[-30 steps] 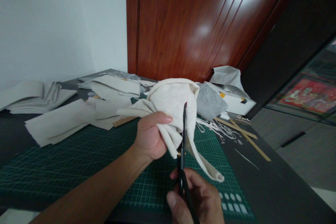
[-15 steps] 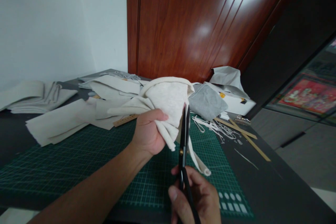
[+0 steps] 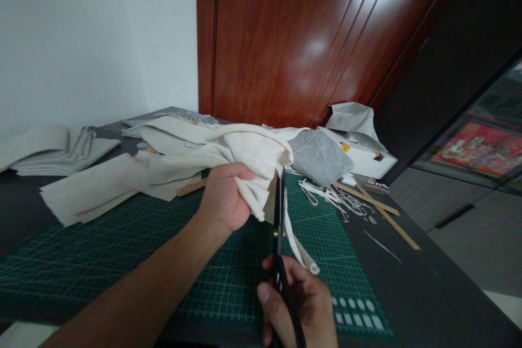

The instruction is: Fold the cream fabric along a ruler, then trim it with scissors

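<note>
Bunched cream fabric (image 3: 255, 155) is gripped in my left hand (image 3: 226, 198), raised over the green cutting mat (image 3: 228, 283). My right hand (image 3: 297, 302) has its fingers through the handles of black scissors (image 3: 278, 223), which point away from me. The blade tips are at the fabric's right edge, just right of my left hand. From that edge a narrow cream strip (image 3: 297, 244) hangs down to the right of the blades, its lower end curled.
Cream fabric pieces (image 3: 87, 190) and a folded stack (image 3: 61, 155) lie left. A wooden ruler (image 3: 191, 187) is partly under cloth. Grey cloth (image 3: 322, 157), a white box (image 3: 367, 160), white cord scraps (image 3: 350, 201) and wooden strips (image 3: 393, 223) are right.
Both hands have shifted slightly left, with the fabric and scissors. The fabric's top has sunk a little, and the hanging strip has moved left too.
</note>
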Demonstrator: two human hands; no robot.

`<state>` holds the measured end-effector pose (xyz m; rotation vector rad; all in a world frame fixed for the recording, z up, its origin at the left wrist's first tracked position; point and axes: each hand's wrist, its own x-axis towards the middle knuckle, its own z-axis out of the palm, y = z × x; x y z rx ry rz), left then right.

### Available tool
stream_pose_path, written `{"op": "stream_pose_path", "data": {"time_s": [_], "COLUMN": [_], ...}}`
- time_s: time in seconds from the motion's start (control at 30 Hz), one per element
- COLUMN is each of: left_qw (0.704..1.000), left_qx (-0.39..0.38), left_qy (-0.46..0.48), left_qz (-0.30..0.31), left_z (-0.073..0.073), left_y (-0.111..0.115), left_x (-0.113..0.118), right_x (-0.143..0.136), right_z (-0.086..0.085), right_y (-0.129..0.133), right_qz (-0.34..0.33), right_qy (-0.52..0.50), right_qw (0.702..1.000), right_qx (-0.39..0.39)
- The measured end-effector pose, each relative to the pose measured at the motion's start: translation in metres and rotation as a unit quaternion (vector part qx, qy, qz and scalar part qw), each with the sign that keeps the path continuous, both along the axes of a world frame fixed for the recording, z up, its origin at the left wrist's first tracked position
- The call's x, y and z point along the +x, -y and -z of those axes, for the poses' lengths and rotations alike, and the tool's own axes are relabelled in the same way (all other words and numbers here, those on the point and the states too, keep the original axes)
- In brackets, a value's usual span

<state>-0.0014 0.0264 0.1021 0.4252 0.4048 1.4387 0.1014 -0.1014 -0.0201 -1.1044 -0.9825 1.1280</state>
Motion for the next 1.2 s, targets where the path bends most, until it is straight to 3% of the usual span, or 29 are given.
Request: {"op": "stream_pose_path", "data": {"time_s": [0.33,0.57,0.93,1.2], "left_qw": [0.995,0.992,0.993,0.993], "left_qx": [0.059,0.036,-0.001,-0.003], "left_qy": [-0.039,-0.078,-0.12,-0.119], "left_qz": [0.067,0.095,-0.013,0.022], "left_z": [-0.004,0.0,0.009,0.01], "left_y": [0.002,0.002,-0.005,-0.01], "left_x": [-0.004,-0.003,0.002,-0.007], "right_x": [0.0,0.0,0.002,0.012], "right_z": [-0.002,-0.003,-0.006,-0.008], "right_y": [0.0,0.0,0.0,0.003], "right_qz": [0.006,0.022,0.017,-0.032], "right_qy": [-0.004,-0.001,0.011,0.025], "right_qw": [1.0,1.0,1.0,0.999], "right_qx": [-0.004,-0.014,-0.025,-0.035]}}
